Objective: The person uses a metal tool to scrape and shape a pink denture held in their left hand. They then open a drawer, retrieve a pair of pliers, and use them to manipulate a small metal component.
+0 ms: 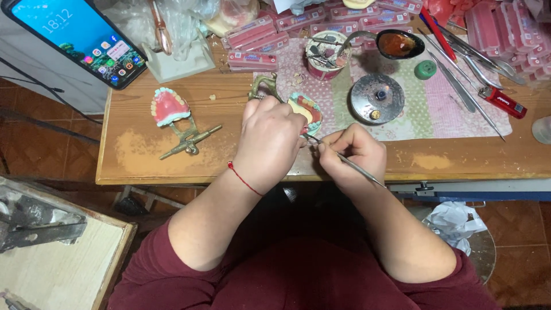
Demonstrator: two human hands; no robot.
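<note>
Left hand (268,138) grips denture model (306,110); right hand (351,152) holds metal tool (356,167).

Warm, even indoor light, sharp at centre

The desk (143,155) is brightly lit; the floor below it falls dim. The phone screen (74,40) above its left end glows, and edges bow slightly.

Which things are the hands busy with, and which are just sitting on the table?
Busy:
left hand holding the denture model
right hand with the thin metal tool

Just sitting:
other denture model
phone
pink boxes
round metal lid
red lighter
</note>
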